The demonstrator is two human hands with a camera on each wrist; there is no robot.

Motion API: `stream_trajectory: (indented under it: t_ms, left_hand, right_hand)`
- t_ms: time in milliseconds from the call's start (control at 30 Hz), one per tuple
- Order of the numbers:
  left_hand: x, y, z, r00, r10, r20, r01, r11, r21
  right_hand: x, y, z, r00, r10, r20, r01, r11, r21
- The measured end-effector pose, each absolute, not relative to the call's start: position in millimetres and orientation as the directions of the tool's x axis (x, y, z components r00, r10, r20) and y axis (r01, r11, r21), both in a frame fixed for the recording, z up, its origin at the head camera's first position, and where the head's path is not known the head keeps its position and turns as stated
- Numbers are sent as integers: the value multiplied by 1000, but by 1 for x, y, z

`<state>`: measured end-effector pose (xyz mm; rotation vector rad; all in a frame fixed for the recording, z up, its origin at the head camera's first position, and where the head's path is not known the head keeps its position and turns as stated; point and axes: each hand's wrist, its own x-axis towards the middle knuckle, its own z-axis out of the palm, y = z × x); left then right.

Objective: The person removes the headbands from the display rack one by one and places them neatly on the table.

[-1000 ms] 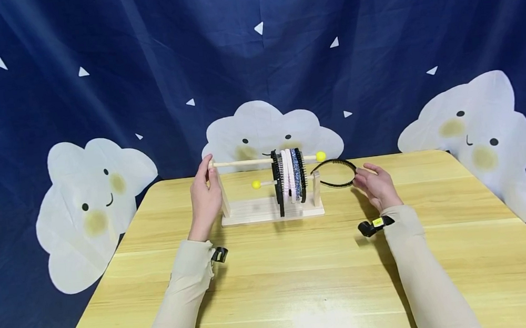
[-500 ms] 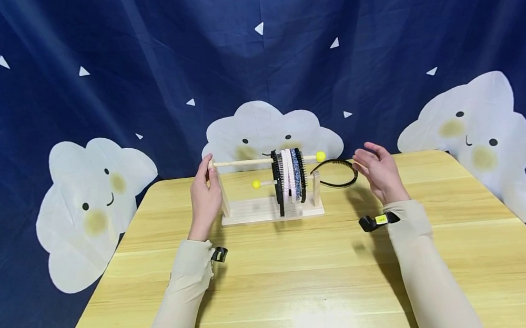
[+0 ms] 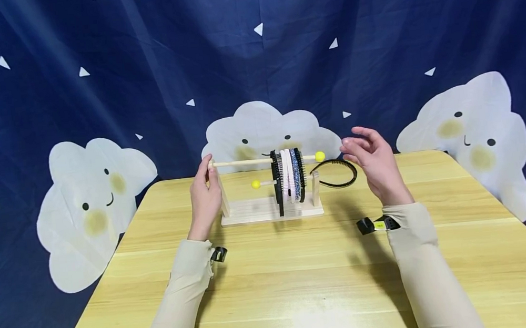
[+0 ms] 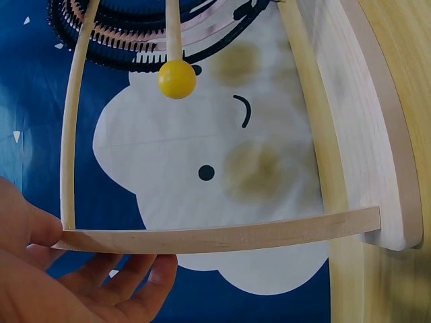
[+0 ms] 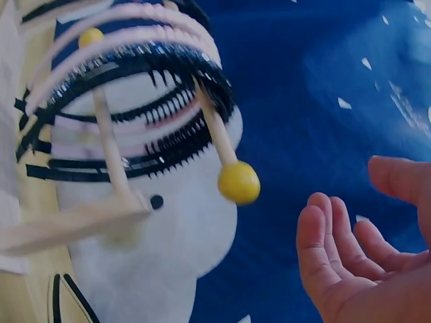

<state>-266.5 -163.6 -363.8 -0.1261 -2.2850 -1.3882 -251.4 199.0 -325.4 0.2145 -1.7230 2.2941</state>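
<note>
A wooden headband stand (image 3: 248, 212) has two posts and two rods tipped with yellow balls. Several headbands (image 3: 289, 176), black, pink, white and glittery blue, hang bunched on its upper rod (image 3: 244, 162), around the lower rod too. My left hand (image 3: 206, 201) holds the top of the left post (image 4: 202, 240), thumb at its end and fingers along its outer side. My right hand (image 3: 377, 169) is held in the air right of the upper rod's yellow ball (image 5: 238, 182), fingers apart and holding nothing. Beside the right post, a separate black toothed headband (image 3: 338, 172) lies on its own.
The stand is near the back edge of the light wood table (image 3: 273, 268). Behind it hangs a dark blue curtain (image 3: 301, 65) with cloud faces. The lower rod's yellow ball (image 3: 256, 184) points left, between the posts.
My right hand has let go of the separate black headband and risen toward the upper rod's ball. The left hand and the stand keep their places.
</note>
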Motion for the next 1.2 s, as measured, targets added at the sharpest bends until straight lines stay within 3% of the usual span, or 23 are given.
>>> stream_trajectory:
  t_ms: [133,400,733,1200]
  left_hand:
    - [-266,-164,-363,-892,-157,425,305,486,819]
    - [-266,-163,-363,-891,-154,427,309,485,818]
    - [-266,-164,-363,-894,-162,417,296,484,823]
    - [-266,-164,-364,-891,-158,425,304,488,818]
  right_hand:
    - [-248,183,-324,-953,46,299,-303,-193,-933]
    - [-246,165,-330,-960,-52,274,-277,64,-959]
    - [-244,152,-337,-955,-133,265,-295,355,-887]
    - [-248,136,-350,-963,-121,242,-270,361,-893]
